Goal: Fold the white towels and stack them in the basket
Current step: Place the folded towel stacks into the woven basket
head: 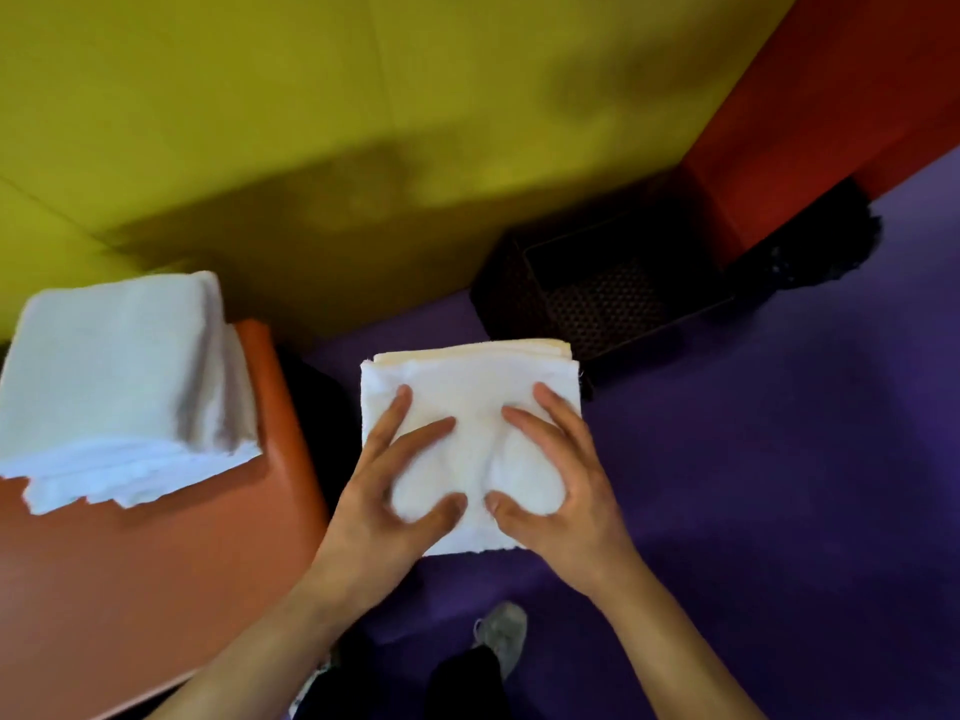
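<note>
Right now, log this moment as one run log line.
left hand and right hand: holding folded white towel | black basket: no towels visible | towel stack: on orange surface

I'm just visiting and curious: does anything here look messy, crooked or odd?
Mostly tidy. The pile of towels on the orange table is slightly uneven, with its lower layers sticking out raggedly at the near edge. The folded towel, held by the left hand and right hand, looks neat. The dark basket holds no towels.
</note>
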